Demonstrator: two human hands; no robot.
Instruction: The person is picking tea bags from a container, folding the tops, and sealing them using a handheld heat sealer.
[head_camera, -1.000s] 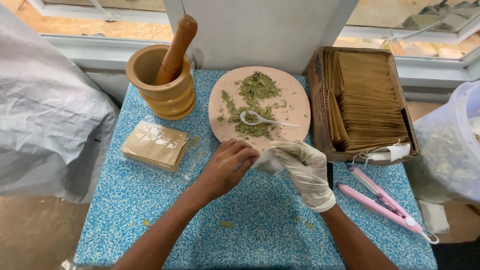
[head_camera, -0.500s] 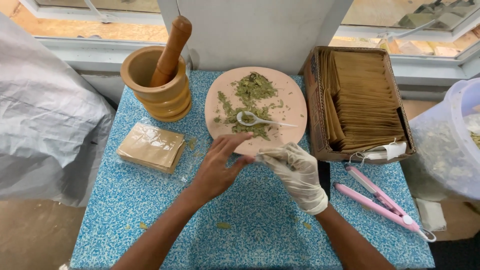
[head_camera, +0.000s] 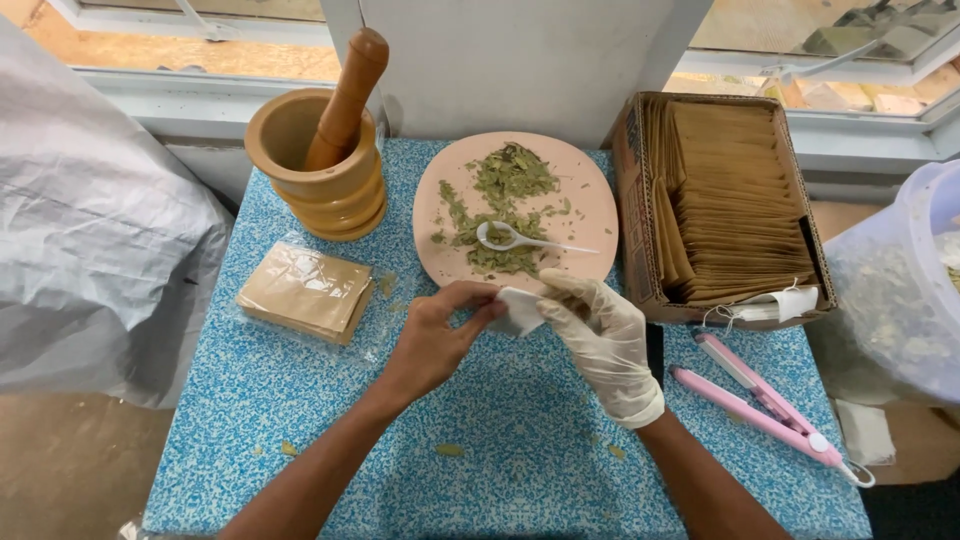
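Both hands hold a small white sachet at the near edge of the herb plate

Our bare left hand (head_camera: 432, 338) and gloved right hand (head_camera: 598, 335) pinch the small white sachet (head_camera: 520, 310) between fingertips, just over the pink plate's (head_camera: 590, 215) near rim. We judge filling not yet begun: the white plastic spoon (head_camera: 520, 238) lies untouched on the crushed green leaves (head_camera: 505, 195), and the pink heat sealer (head_camera: 765, 405) rests apart at the right. A bundle of brown packets in clear wrap (head_camera: 305, 290) lies at the left (whether filled, we cannot tell); a cardboard box of brown envelopes (head_camera: 735, 200) stands full. The blue speckled tabletop (head_camera: 500, 450) carries a few leaf crumbs, a wooden mortar (head_camera: 320, 165) and pestle (head_camera: 345, 95) behind, window sills beyond, grey sheeting (head_camera: 90, 230) left.
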